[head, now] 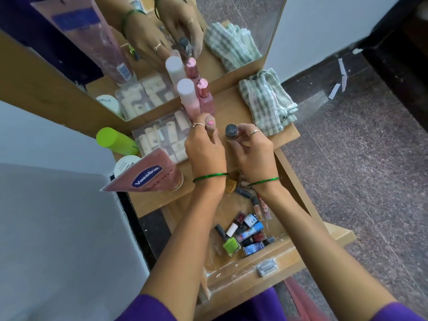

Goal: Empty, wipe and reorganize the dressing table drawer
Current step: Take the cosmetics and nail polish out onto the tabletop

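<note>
Right hand (251,156): over the table top, fingers curled round a small dark-capped bottle (231,133) held upright, a ring on one finger.
Left hand (203,144): just beside the right one, fingers curled against the base of the pink bottle (206,98) – whether it truly grasps it I cannot tell.
Wrists: a green bangle (209,176) on each.
Table top (234,110): wooden; the pink bottle and a white-capped bottle (188,98) stand side by side against the mirror (243,17).
Cloth (266,100): checked, crumpled, at the right end of the table top.
Left of the hands: a clear box of small tubes (162,137), a lime-green bottle (115,141), a pink Vaseline tube (148,174).
Drawer (234,269): pulled open below the arms – dusty floor, with nail polish bottles (245,235) heaped in the middle.
</note>
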The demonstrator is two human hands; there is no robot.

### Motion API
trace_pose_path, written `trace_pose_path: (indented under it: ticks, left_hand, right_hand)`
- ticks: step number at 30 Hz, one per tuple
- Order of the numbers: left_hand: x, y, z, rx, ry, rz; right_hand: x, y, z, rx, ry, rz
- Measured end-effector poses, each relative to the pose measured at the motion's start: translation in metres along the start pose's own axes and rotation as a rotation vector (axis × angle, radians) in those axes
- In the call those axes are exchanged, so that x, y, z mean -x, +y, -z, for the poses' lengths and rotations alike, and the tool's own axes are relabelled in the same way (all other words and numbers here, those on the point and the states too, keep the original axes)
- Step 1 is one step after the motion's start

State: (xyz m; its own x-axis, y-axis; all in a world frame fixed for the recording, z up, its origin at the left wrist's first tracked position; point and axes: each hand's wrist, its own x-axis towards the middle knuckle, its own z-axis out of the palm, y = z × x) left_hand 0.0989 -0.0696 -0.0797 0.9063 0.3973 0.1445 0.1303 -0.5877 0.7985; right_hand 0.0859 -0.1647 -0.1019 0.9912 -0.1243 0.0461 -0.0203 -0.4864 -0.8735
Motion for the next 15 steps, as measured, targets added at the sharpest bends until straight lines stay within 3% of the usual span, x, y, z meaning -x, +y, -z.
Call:
trace_pose_path:
  ticks: [7, 15]
  left_hand:
    - [-0.003, 0.001, 0.0, -0.002, 0.012, 0.038]
    - [0.031, 0.032, 0.034, 0.042, -0.204, 0.36]
  right_hand:
    - [-0.017, -0.004, -0.014, 0.021, -0.004, -0.01]
    - [0.036, -0.015, 0.036, -0.027, 0.008, -0.034]
